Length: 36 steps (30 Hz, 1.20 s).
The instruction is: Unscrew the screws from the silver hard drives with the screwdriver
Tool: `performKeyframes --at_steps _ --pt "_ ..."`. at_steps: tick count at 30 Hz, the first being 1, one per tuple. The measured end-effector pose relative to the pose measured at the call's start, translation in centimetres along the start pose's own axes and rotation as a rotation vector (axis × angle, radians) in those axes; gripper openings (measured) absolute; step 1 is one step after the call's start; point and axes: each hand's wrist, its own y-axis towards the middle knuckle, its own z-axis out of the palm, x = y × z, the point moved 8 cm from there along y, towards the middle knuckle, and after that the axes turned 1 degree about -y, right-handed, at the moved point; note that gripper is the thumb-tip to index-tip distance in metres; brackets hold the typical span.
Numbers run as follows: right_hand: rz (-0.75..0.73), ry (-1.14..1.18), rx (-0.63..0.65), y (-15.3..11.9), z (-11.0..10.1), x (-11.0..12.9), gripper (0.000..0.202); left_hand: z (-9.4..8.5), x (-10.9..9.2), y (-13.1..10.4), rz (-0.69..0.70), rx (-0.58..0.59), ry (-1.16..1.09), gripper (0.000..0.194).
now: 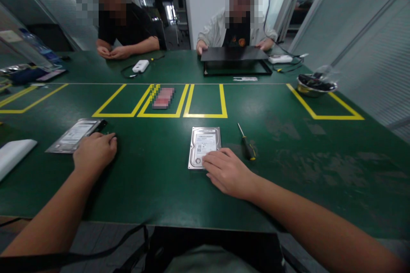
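A silver hard drive (205, 145) with a white label lies flat on the green table. My right hand (229, 172) grips its near right corner, fingers over the top and thumb by the front edge. To its right lies a screwdriver (247, 147) with a black and yellow handle, its tip pointing away from me. My left hand (96, 149) is closed beside a second hard drive (77, 132), which seems to be in a clear bag. Something small and dark shows at the left fingertips; what it is I cannot make out.
Yellow tape (205, 115) marks boxes across the table, one holding a blurred pink item (163, 98). At the right stands a metal bowl (315, 85) of dark items. Two people sit opposite; one holds a black panel (233, 54). A white object (16, 153) lies left.
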Motion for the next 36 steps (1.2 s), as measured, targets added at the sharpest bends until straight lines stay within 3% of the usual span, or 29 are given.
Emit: performKeyframes --at_steps 6,11,16,18,22,25,30,33,36 --pt "-0.001 0.001 0.01 0.0 0.1 0.0 0.026 -1.2 -0.6 0.0 0.063 -0.033 0.043 0.048" --pt "-0.003 0.007 0.012 0.0 0.1 0.0 0.026 -1.1 -1.0 0.4 0.095 -0.092 -0.003 0.041" --pt "-0.005 0.008 0.007 0.0 0.1 0.0 0.026 -1.2 -2.4 0.5 0.073 -0.113 -0.229 0.03" --pt "-0.003 0.004 -0.003 0.0 0.0 0.0 0.025 -2.1 -3.9 0.1 0.099 -0.166 -0.375 0.023" --pt "0.001 0.0 -0.021 0.2 -0.2 0.1 0.024 -6.1 -7.2 -2.1 0.168 -0.431 -0.635 0.019" --pt "0.001 -0.005 -0.033 0.2 -0.2 0.1 0.023 -8.5 -10.3 -3.9 0.249 -0.534 -0.839 0.017" --pt "-0.04 -0.03 -0.118 0.2 -0.1 0.2 0.02 -9.3 -15.8 -5.0 0.297 -0.335 -1.465 0.014" --pt "-0.044 -0.026 -0.14 0.3 0.0 0.2 0.019 -8.4 -18.7 -4.8 0.204 -0.162 -1.774 0.016" --pt "-0.041 -0.024 -0.134 0.3 -0.1 0.3 0.019 -6.4 -20.7 -4.5 0.034 -0.028 -1.865 0.014"
